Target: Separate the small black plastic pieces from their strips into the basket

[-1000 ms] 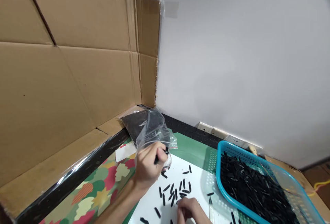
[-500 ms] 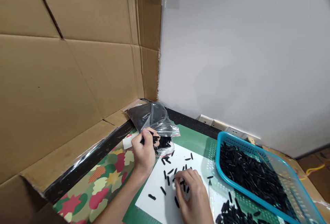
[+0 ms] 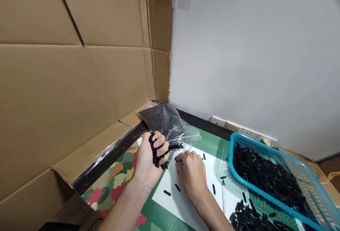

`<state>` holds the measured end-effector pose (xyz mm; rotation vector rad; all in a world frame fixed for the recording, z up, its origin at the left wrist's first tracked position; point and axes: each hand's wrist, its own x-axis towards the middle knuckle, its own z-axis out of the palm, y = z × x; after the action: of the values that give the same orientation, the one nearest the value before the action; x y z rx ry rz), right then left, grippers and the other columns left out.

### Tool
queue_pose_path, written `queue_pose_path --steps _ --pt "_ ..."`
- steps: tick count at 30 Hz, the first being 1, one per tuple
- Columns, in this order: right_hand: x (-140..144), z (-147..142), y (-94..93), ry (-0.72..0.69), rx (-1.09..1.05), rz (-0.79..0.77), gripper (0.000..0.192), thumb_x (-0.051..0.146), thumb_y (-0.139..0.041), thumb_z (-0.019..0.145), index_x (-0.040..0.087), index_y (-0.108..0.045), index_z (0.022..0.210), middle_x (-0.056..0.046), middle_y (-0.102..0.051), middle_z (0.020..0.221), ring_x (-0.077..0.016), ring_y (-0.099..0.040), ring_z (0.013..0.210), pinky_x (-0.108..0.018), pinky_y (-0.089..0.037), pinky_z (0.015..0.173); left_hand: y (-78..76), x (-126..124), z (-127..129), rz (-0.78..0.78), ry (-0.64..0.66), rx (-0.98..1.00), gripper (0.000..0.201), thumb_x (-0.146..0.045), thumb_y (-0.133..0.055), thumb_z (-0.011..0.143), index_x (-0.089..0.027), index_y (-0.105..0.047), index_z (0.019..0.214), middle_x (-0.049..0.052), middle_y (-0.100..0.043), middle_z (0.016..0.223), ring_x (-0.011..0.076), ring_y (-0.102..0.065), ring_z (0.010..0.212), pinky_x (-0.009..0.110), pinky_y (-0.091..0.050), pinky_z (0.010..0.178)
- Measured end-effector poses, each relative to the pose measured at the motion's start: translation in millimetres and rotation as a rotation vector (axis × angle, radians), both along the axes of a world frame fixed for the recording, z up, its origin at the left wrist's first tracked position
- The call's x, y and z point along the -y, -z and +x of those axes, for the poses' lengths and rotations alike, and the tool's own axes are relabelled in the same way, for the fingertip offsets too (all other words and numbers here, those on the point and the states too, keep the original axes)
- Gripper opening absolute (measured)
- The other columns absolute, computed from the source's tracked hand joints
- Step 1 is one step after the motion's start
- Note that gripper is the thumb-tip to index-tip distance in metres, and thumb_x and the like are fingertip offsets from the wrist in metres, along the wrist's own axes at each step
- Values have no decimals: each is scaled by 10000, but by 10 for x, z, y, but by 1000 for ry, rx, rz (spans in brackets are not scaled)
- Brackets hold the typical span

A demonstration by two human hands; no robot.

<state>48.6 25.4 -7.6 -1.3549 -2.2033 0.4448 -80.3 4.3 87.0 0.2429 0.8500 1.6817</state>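
Note:
A bunch of small black strips (image 3: pixel 156 155) fills my left hand (image 3: pixel 145 165), its fingers curled round them, raised palm-side toward me over the far left of a white sheet (image 3: pixel 170 208). My right hand (image 3: pixel 191 172) rests low over the sheet, thumb and fingertips pinched at a small black piece. Its palm side and some strips beneath are hidden. Loose black strips (image 3: pixel 167 192) lie scattered about the sheet. Just beyond both hands is a clear zip bag (image 3: pixel 168 119), dark inside, with more black pieces near its mouth.
A blue basket (image 3: pixel 231 156) full of black strips stands at the right. In front of it lies a heap of strips (image 3: pixel 247 217), beside a thin white pointed tool (image 3: pixel 225 199). Cardboard walls (image 3: pixel 79 93) rise at the left; wall sockets (image 3: pixel 231 126) sit behind.
My left hand has turned to show its curled fingers and the strips in them. My right hand has moved forward toward the bag, and fewer loose strips show on the sheet.

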Motion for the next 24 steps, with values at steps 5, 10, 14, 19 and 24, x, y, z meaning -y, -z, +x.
queue_pose_path --steps 5,10,14,19,24 --pt "32 105 30 -21 -65 9 223 42 -644 917 209 -766 833 -99 -769 909 -283 -700 867 -337 -485 697 -102 31 -65 27 28 71 253 -166 -494 903 -224 -373 689 -107 -277 573 59 -278 362 159 -180 314" --pt "245 571 -205 -90 -246 26 175 136 -603 1002 224 -753 1026 -25 -816 949 -181 -777 782 -268 -622 709 -130 37 -29 -10 166 107 292 -193 -508 955 -222 -380 694 -108 -258 577 56 -240 359 150 -141 312" --pt "444 1006 -582 -120 -596 237 122 128 -705 965 211 -774 1021 -36 -843 967 -178 -824 813 -248 -691 762 -29 -10 208 -135 549 101 375 -367 -588 983 -224 -394 694 -106 -252 586 47 -174 378 133 -90 321" --pt "509 1405 -839 -55 -607 322 222 49 -752 918 219 -762 1062 -12 -839 961 -155 -825 823 -210 -694 785 160 -78 615 -212 1028 -11 477 -564 -743 891 -217 -461 726 -90 -308 607 30 -177 427 110 -79 359" --pt "507 1665 -796 -34 -551 247 170 111 -759 953 227 -707 1066 16 -813 916 -125 -818 777 -168 -687 754 277 -151 813 -35 1258 -26 516 -614 -725 897 -209 -469 705 -102 -259 520 32 -148 420 133 -78 364"
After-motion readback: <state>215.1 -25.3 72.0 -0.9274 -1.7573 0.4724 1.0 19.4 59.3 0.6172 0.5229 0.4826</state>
